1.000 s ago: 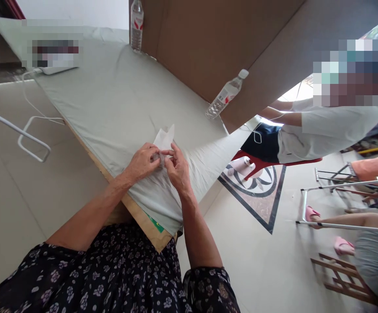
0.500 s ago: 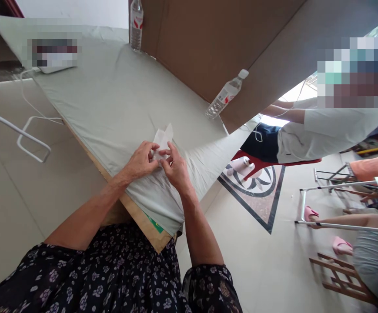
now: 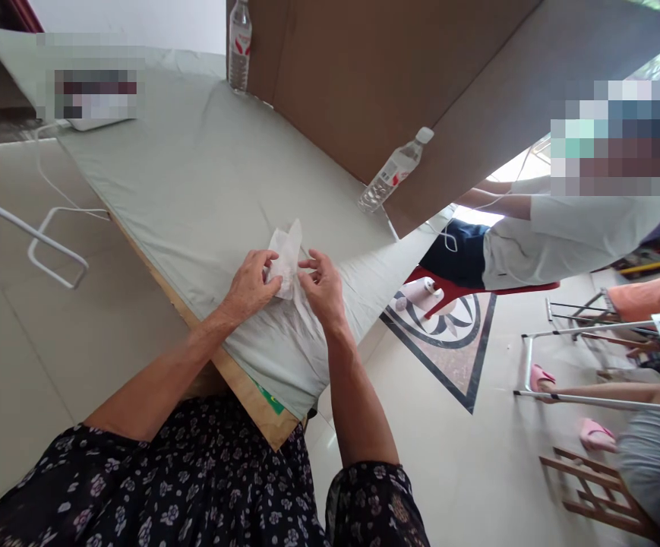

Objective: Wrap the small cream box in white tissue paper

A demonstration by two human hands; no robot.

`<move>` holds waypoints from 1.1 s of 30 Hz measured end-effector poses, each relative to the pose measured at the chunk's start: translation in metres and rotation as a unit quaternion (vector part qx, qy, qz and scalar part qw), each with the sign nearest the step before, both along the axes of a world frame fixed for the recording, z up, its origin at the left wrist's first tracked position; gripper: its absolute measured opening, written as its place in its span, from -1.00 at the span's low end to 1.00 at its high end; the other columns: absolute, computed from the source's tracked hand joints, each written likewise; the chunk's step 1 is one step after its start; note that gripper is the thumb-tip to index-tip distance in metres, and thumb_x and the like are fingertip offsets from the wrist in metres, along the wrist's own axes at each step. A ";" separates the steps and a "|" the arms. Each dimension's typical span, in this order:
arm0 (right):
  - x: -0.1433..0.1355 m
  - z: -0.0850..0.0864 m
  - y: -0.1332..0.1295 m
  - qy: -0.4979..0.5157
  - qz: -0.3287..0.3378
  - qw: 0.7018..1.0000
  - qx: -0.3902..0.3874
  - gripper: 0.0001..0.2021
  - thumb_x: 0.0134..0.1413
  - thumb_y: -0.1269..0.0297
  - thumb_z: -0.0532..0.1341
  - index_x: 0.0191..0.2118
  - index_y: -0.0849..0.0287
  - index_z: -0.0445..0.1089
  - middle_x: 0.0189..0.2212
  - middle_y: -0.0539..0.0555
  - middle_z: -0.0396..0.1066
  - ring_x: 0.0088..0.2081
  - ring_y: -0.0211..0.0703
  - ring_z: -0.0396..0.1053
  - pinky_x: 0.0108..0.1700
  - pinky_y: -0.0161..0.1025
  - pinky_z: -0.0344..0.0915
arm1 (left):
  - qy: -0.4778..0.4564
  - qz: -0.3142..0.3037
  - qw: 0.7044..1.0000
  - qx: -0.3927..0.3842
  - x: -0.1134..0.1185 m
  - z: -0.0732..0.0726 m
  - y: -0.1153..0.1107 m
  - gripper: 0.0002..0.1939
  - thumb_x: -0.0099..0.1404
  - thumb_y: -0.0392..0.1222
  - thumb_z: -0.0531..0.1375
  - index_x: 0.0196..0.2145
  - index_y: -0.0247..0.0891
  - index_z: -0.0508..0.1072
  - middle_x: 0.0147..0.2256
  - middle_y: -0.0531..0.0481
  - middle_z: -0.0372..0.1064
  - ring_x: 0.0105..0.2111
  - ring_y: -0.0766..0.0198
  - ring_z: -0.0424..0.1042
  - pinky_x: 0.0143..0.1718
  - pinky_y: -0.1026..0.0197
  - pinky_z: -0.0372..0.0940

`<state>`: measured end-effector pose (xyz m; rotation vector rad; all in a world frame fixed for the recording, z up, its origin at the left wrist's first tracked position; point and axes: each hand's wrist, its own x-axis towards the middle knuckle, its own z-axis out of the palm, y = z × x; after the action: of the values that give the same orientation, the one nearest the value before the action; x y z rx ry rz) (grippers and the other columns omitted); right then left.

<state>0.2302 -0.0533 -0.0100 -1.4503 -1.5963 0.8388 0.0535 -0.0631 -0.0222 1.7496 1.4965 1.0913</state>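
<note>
A folded white tissue [image 3: 287, 258] lies on the pale green tablecloth near the table's front corner, its upper end split into two points. My left hand [image 3: 254, 282] holds the tissue at its left edge, with the thumb low and the fingertips higher up. Just off the tissue's right side is my right hand [image 3: 322, 289], fingers bent and apart, with nothing seen between them. The undersides of the left fingers are hidden.
Two water bottles, one at the back [image 3: 239, 49] and one tilted in view [image 3: 395, 171], stand by a brown cardboard panel [image 3: 352, 76]. A white device [image 3: 102, 121] with a cable sits far left. A person in a white shirt [image 3: 585, 228] sits beyond the panel.
My right hand has moved right, off the tissue, and its fingers have parted. More of the tissue shows now. My left hand stays at its left edge.
</note>
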 end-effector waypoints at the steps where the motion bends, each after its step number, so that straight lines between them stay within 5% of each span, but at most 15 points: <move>1: 0.002 -0.003 0.005 0.017 -0.030 0.999 -0.038 -0.43 0.09 0.28 0.25 0.25 0.19 0.29 -0.07 0.15 0.59 -0.38 -0.25 0.46 -0.34 -0.26 0.44 | 0.001 -0.004 1.000 0.002 -0.001 0.000 0.000 -0.61 0.23 -0.29 0.23 0.04 -0.25 0.42 -0.10 -0.05 0.40 -0.43 0.38 0.31 -0.15 0.15 0.42; 5: 0.002 -0.010 0.025 0.086 -0.042 0.984 -0.151 -0.30 0.06 0.16 0.31 0.31 0.24 0.22 -0.15 0.17 0.59 -0.33 -0.15 0.55 -0.55 -0.36 0.32 | 0.004 -0.004 1.000 0.021 -0.001 -0.001 0.000 -0.60 0.22 -0.30 0.24 0.03 -0.24 0.43 -0.12 -0.04 0.39 -0.44 0.39 0.30 -0.16 0.16 0.43; 12: -0.012 -0.019 0.056 0.116 -0.030 0.981 -0.152 -0.20 -0.06 0.12 0.44 0.28 0.32 0.24 -0.41 -0.02 0.50 -0.54 -0.27 0.36 -0.57 -0.36 0.22 | 0.006 -0.011 0.998 0.054 -0.001 -0.007 -0.002 -0.60 0.23 -0.27 0.23 0.05 -0.26 0.44 -0.13 -0.06 0.39 -0.38 0.35 0.36 -0.18 0.19 0.45; 19: -0.014 -0.016 0.063 0.148 0.021 0.977 -0.150 -0.52 -0.16 0.17 0.39 -0.06 0.26 0.43 -0.43 -0.03 0.47 -0.48 -0.27 0.34 -0.47 -0.33 0.23 | 0.073 -0.027 0.993 0.087 0.002 -0.003 -0.007 -0.52 0.28 -0.28 0.19 0.16 -0.19 0.44 0.28 -0.21 0.31 -0.28 0.32 0.49 -0.07 0.15 0.49; 24: -0.013 -0.014 0.066 0.127 0.048 0.980 -0.146 -0.72 -0.17 0.13 0.36 -0.33 0.17 0.40 -0.48 -0.06 0.38 -0.43 -0.25 0.30 -0.42 -0.32 0.23 | 0.097 -0.042 0.984 0.142 0.004 -0.010 -0.005 -0.58 0.30 -0.34 0.13 0.09 -0.24 0.50 0.11 -0.19 0.48 0.13 0.09 0.48 0.23 0.03 0.40; 28: -0.014 -0.018 0.065 0.123 0.052 0.984 -0.115 -0.75 -0.19 0.12 0.32 -0.39 0.16 0.38 -0.47 -0.07 0.34 -0.42 -0.27 0.24 -0.40 -0.32 0.17 | 0.090 -0.032 0.980 0.172 0.005 -0.016 -0.005 -0.64 0.29 -0.34 0.13 0.02 -0.24 0.52 0.03 -0.17 0.52 0.06 0.09 0.53 0.16 0.05 0.45; 33: -0.018 -0.018 0.058 0.104 0.056 0.991 -0.065 -0.81 -0.10 0.13 0.24 -0.41 0.13 0.34 -0.48 -0.10 0.25 -0.41 -0.28 0.16 -0.35 -0.29 0.13 | 0.094 -0.016 0.974 0.204 0.005 -0.015 -0.007 -0.71 0.28 -0.36 0.15 -0.08 -0.25 0.54 0.20 -0.23 0.44 0.00 0.09 0.58 0.06 0.07 0.50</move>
<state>0.2126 0.0044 -0.0284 -1.3218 -1.4993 1.1390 0.0587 -0.0703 -0.0372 2.2019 1.4167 1.3175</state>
